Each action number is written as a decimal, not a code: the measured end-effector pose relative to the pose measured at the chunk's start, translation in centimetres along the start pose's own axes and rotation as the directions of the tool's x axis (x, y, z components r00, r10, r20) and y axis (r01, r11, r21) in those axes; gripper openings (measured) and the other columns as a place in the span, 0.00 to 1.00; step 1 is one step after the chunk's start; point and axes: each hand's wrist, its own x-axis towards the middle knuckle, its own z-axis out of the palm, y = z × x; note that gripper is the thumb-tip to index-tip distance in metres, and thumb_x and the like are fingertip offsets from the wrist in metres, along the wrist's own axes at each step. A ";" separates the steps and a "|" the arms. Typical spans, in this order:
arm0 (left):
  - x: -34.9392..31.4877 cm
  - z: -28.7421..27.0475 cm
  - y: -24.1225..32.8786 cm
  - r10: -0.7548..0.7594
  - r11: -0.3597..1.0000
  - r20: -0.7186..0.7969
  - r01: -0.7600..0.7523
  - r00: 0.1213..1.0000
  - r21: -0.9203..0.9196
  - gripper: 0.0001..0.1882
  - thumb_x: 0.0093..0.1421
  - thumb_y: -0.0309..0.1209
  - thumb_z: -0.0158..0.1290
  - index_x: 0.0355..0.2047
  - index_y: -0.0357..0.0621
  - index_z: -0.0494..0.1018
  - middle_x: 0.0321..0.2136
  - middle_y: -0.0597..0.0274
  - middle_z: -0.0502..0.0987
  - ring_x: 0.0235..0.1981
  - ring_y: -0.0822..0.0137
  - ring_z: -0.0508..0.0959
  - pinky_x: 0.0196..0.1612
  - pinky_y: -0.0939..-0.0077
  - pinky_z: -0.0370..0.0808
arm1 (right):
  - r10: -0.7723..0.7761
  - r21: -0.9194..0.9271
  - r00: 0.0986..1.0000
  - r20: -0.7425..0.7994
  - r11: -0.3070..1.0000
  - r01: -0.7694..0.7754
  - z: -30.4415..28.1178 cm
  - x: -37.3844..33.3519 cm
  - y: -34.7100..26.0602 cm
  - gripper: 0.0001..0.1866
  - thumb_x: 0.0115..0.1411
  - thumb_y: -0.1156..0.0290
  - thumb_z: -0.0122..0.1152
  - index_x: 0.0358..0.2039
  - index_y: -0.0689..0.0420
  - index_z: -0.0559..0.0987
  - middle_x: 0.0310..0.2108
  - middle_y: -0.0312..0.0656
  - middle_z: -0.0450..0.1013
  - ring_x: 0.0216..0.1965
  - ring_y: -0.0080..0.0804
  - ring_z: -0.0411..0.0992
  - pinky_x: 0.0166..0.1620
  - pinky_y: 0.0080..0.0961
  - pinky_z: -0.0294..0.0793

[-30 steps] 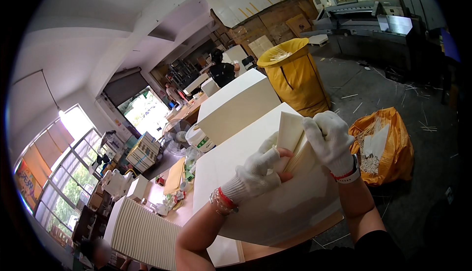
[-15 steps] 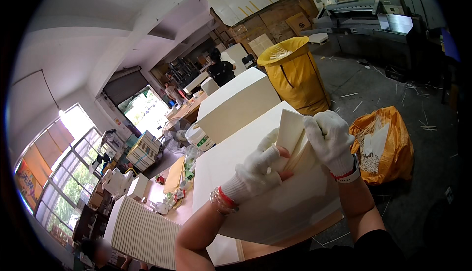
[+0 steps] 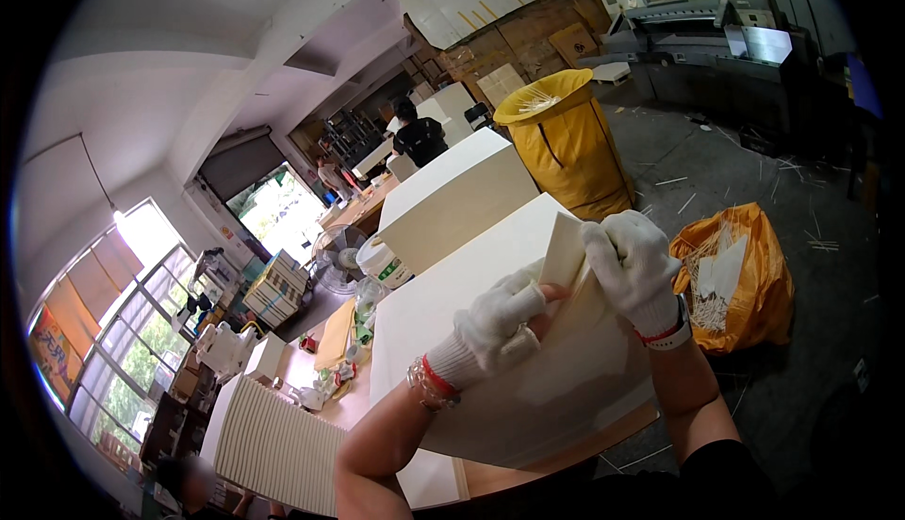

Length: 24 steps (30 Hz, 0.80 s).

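Observation:
A tall stack of white paper sheets (image 3: pixel 443 284) stands before me on the table. My right hand (image 3: pixel 633 264), in a white knit glove, is closed on the sheets at the stack's right corner. A lifted corner of sheets (image 3: pixel 563 251) bends up between my hands. My left hand (image 3: pixel 498 320), gloved but with bare fingertips showing, pinches at the edge of those lifted sheets. The glove and the sheets partly hide its fingers.
Another white stack (image 3: pixel 462 195) stands beyond mine. An orange bag of paper strips (image 3: pixel 768 284) and a yellow bin bag (image 3: pixel 584 162) are at right. At left are a ridged stack (image 3: pixel 273 440) and a fan (image 3: pixel 337 258). A person (image 3: pixel 419 138) works farther back.
My left hand's fingers have shifted slightly along the sheet edge, and the lifted corner looks narrower and more upright. My right hand stays almost in place. The person at the back has turned slightly.

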 end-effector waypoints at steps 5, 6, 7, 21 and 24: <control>0.1 0.8 1.0 -0.019 1.000 -0.168 0.020 0.986 0.005 0.25 0.48 0.25 0.68 0.47 0.46 0.74 0.49 0.54 0.72 0.50 0.59 0.74 0.50 0.70 0.72 | -0.045 -0.064 0.999 -0.015 0.997 0.044 0.1 -0.3 0.1 0.19 0.44 0.82 0.65 0.40 0.67 0.76 0.23 0.43 0.64 0.24 0.38 0.68 0.25 0.33 0.69; 0.1 0.8 1.1 -0.074 0.997 -0.159 0.077 0.984 0.017 0.26 0.46 0.26 0.70 0.47 0.47 0.74 0.49 0.54 0.73 0.51 0.59 0.74 0.50 0.70 0.72 | -0.050 -0.069 0.999 -0.012 0.996 0.049 0.0 -0.4 0.2 0.20 0.43 0.82 0.65 0.40 0.67 0.76 0.23 0.43 0.64 0.24 0.38 0.68 0.25 0.33 0.69; 0.0 0.8 1.3 -0.083 0.996 -0.165 0.087 0.983 0.014 0.26 0.47 0.26 0.69 0.47 0.47 0.74 0.49 0.54 0.73 0.51 0.59 0.74 0.51 0.70 0.72 | -0.061 -0.081 0.998 -0.010 0.995 0.060 0.0 -0.4 0.2 0.20 0.43 0.82 0.65 0.40 0.67 0.76 0.23 0.43 0.65 0.24 0.38 0.69 0.25 0.32 0.69; 0.0 0.7 1.2 -0.003 0.999 -0.179 0.010 0.984 0.036 0.25 0.50 0.27 0.67 0.49 0.45 0.74 0.49 0.55 0.73 0.50 0.57 0.75 0.52 0.68 0.72 | 0.071 -0.036 0.997 0.008 0.997 -0.071 -0.2 -0.1 -0.6 0.16 0.48 0.77 0.63 0.39 0.65 0.76 0.24 0.43 0.65 0.25 0.39 0.68 0.27 0.34 0.69; 0.0 0.7 1.2 -0.093 0.995 -0.154 0.099 0.984 0.030 0.26 0.48 0.25 0.68 0.49 0.46 0.75 0.48 0.55 0.74 0.50 0.57 0.75 0.52 0.68 0.72 | 0.059 -0.028 0.998 0.034 0.998 -0.058 -0.3 -0.2 -0.4 0.16 0.48 0.77 0.63 0.39 0.65 0.76 0.24 0.43 0.65 0.25 0.39 0.68 0.28 0.33 0.69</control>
